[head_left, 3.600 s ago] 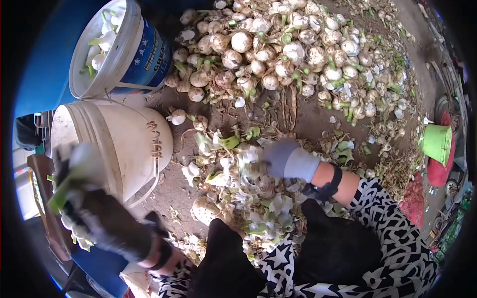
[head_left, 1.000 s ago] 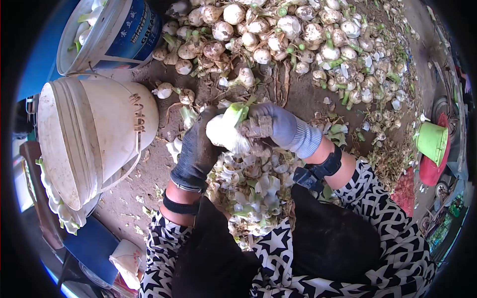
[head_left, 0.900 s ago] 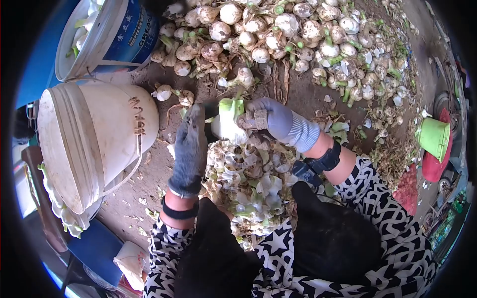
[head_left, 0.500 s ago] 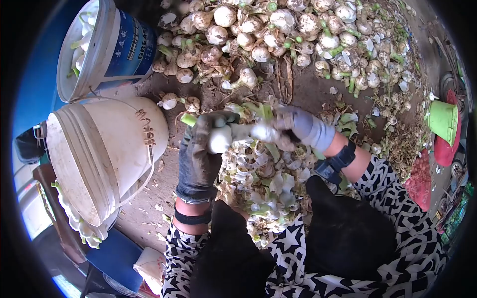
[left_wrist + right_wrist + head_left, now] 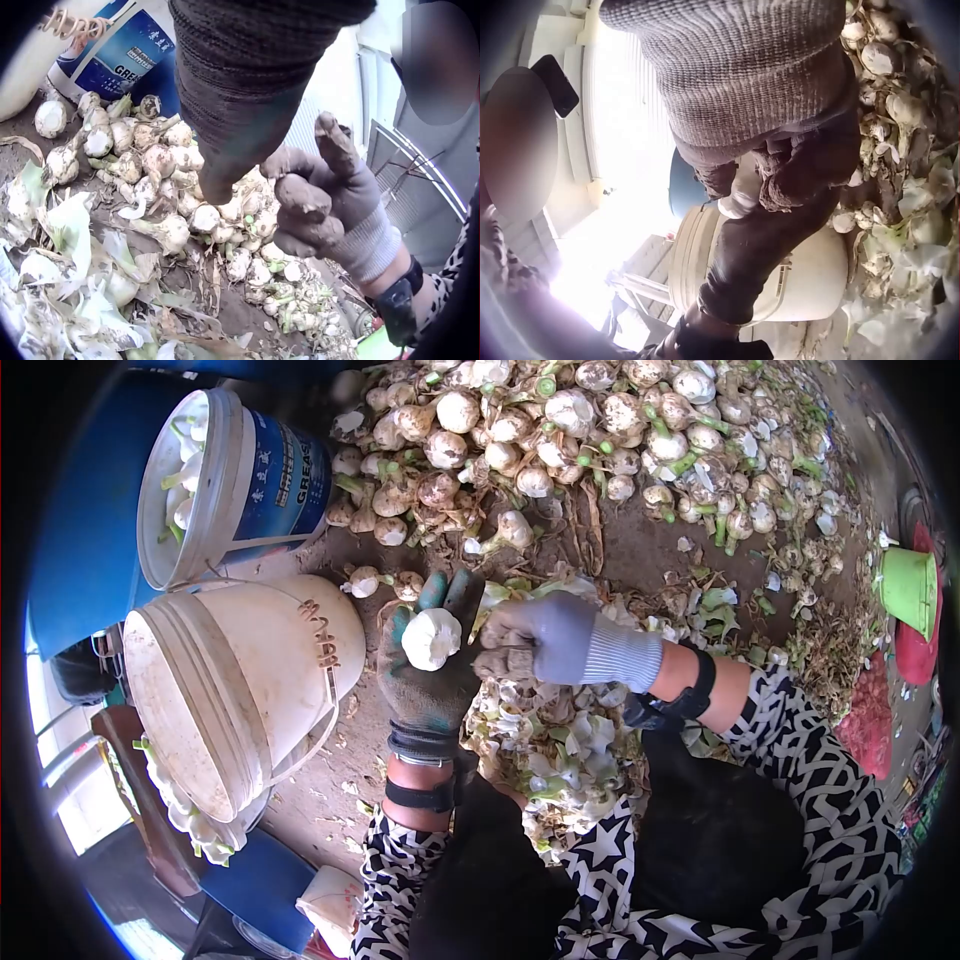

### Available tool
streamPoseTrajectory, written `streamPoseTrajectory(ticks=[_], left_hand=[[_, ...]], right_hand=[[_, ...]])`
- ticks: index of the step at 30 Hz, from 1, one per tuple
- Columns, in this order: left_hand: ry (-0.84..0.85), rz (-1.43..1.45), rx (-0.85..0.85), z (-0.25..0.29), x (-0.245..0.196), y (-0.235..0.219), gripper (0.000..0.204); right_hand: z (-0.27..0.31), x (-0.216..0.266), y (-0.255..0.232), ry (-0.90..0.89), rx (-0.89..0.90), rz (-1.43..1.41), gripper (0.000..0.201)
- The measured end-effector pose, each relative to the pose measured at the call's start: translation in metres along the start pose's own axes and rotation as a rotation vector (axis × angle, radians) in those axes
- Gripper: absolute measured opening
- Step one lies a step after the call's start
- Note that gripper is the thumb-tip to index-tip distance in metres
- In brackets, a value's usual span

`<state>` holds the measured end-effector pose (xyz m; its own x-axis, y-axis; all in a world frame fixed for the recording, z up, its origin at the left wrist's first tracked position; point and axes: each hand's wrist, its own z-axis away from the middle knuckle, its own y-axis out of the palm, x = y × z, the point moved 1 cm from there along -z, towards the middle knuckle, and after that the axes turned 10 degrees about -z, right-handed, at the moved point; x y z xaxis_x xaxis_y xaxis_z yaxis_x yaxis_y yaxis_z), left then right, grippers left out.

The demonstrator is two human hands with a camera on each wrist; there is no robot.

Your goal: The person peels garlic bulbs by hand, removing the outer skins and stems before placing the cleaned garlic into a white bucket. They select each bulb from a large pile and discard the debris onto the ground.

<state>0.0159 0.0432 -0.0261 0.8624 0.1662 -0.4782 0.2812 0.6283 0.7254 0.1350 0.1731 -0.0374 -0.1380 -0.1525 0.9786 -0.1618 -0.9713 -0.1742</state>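
Observation:
In the head view, my gloved left hand [image 5: 430, 685] is palm up and holds a white garlic bulb [image 5: 432, 638], its root end facing up. Two of its fingers extend away beyond the bulb, and the stem is hidden. Close to its right is my gloved right hand [image 5: 560, 640], fingers curled, over the peelings. The left wrist view shows the right hand [image 5: 322, 199] with bent, muddy fingers, one pointing up, and nothing visible between them. In the right wrist view, part of the white bulb [image 5: 741, 196] shows behind the right hand's fingers.
A large heap of unpeeled garlic [image 5: 530, 440] covers the ground ahead. Peelings [image 5: 560, 745] lie between the knees. On the left are a tipped cream bucket [image 5: 290, 660] and a blue grease bucket [image 5: 285, 475] containing peeled bulbs. A green tub [image 5: 908, 592] stands far right.
The left hand has come from beside the cream bucket to the middle. Both hands worked on the bulb; now it sits root up in the left hand, and the right hand is apart from it.

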Motion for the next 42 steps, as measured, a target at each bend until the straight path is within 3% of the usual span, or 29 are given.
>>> streamPoseTrajectory(ticks=[2, 3, 4, 5, 6, 7, 8, 9, 11, 12, 13, 14, 15, 17, 18, 19, 20, 21, 23, 25, 26, 27, 29, 30, 34, 37, 39, 41, 42], left_hand=[[0.084, -0.143, -0.081, -0.009, -0.005, -0.010, 0.054], [0.165, -0.068, -0.114, -0.012, -0.019, -0.002, 0.050], [0.196, -0.067, -0.029, -0.015, -0.043, 0.002, 0.050], [0.297, -0.322, 0.030, -0.021, -0.083, 0.016, 0.051], [0.578, -0.576, -0.081, -0.024, -0.121, 0.033, 0.061], [0.564, -0.227, 0.151, -0.014, -0.149, 0.059, 0.071], [0.658, -0.255, 0.118, -0.006, -0.161, 0.081, 0.077], [0.680, -0.323, 0.079, -0.003, -0.168, 0.086, 0.075], [0.633, -0.412, -0.194, -0.002, -0.145, 0.083, 0.072], [0.592, -0.499, -0.234, -0.012, -0.128, 0.062, 0.067], [0.616, -0.674, -0.124, -0.019, -0.098, 0.037, 0.061], [0.512, -0.974, -0.234, -0.025, -0.069, 0.014, 0.056], [0.530, -1.112, -0.185, -0.027, -0.037, 0.003, 0.065], [0.686, -1.476, -0.132, -0.025, 0.008, -0.018, 0.070], [0.653, -1.415, -0.089, -0.028, 0.024, -0.024, 0.073], [0.622, -1.359, -0.042, -0.030, 0.034, -0.026, 0.077], [0.656, -1.328, -0.068, -0.029, 0.033, -0.016, 0.077], [0.511, -1.315, -0.136, -0.020, 0.022, 0.004, 0.077], [0.684, -1.396, -0.090, -0.027, 0.017, -0.008, 0.076], [0.768, -1.583, -0.097, -0.019, 0.005, 0.005, 0.076], [0.853, -1.768, -0.109, -0.015, 0.002, 0.013, 0.076], [0.850, -1.763, -0.114, -0.013, 0.002, 0.017, 0.076], [0.800, -1.602, -0.136, -0.007, 0.002, 0.022, 0.080], [0.714, -1.471, -0.140, -0.006, 0.001, 0.021, 0.081], [0.637, -1.204, -0.060, -0.003, -0.005, 0.015, 0.081], [0.326, -0.741, -0.052, -0.001, -0.004, 0.013, 0.075], [0.234, -0.577, -0.065, 0.002, 0.004, 0.013, 0.058], [0.067, -0.434, 0.079, 0.001, 0.009, 0.004, 0.057], [-0.004, -0.360, 0.001, -0.006, 0.013, 0.002, 0.059]], right_hand=[[-0.008, -0.003, 0.006, -0.079, -0.019, -0.035, 0.019], [-0.009, -0.002, 0.006, -0.172, -0.040, 0.029, 0.018], [-0.010, -0.004, 0.001, 0.012, 0.070, 0.235, 0.022], [-0.012, 0.004, -0.004, 0.205, 0.186, 0.435, 0.025], [-0.016, -0.008, -0.004, 0.115, 0.116, 0.655, 0.028], [-0.023, -0.021, -0.006, 0.018, 0.041, 0.875, 0.034], [-0.031, -0.023, -0.017, 0.089, 0.055, 0.844, 0.041], [-0.042, -0.037, -0.023, 0.075, -0.033, 0.949, 0.044], [-0.069, -0.073, -0.027, 0.176, -0.041, 1.211, 0.046], [-0.078, -0.078, -0.035, 0.171, -0.051, 1.214, 0.046], [-0.086, -0.084, -0.040, 0.290, -0.011, 1.028, 0.048], [-0.089, -0.090, -0.040, 0.405, 0.037, 0.839, 0.051], [-0.085, -0.094, -0.037, 0.407, 0.049, 0.842, 0.051], [-0.070, -0.094, -0.026, 0.290, -0.221, -0.168, 0.050], [-0.058, -0.069, -0.019, 0.369, -0.243, -0.862, 0.050], [-0.045, -0.055, -0.010, 0.391, -0.216, -1.209, 0.049], [-0.040, -0.053, 0.001, 0.351, -0.226, -1.310, 0.049], [-0.038, -0.048, 0.008, 0.310, -0.241, -1.414, 0.049], [-0.036, -0.043, 0.007, 0.293, -0.315, -1.473, 0.040], [-0.034, -0.028, -0.014, -0.133, -0.250, -0.384, 0.032], [-0.038, -0.019, -0.016, -0.167, -0.346, -0.209, 0.022], [-0.038, -0.008, -0.021, -0.164, -0.341, -0.206, 0.022], [-0.038, 0.008, -0.026, 0.049, -0.295, -0.280, 0.023], [-0.041, 0.005, -0.023, -0.040, -0.327, -0.314, 0.022], [-0.036, 0.008, -0.026, -0.094, -0.293, -0.201, 0.019], [-0.031, -0.004, -0.023, -0.137, -0.319, -0.060, 0.021], [-0.028, -0.001, -0.028, -0.168, -0.329, -0.017, 0.026], [-0.023, 0.006, -0.036, -0.175, -0.240, 0.008, 0.023], [-0.020, 0.014, -0.042, -0.062, -0.173, -0.155, 0.019]])
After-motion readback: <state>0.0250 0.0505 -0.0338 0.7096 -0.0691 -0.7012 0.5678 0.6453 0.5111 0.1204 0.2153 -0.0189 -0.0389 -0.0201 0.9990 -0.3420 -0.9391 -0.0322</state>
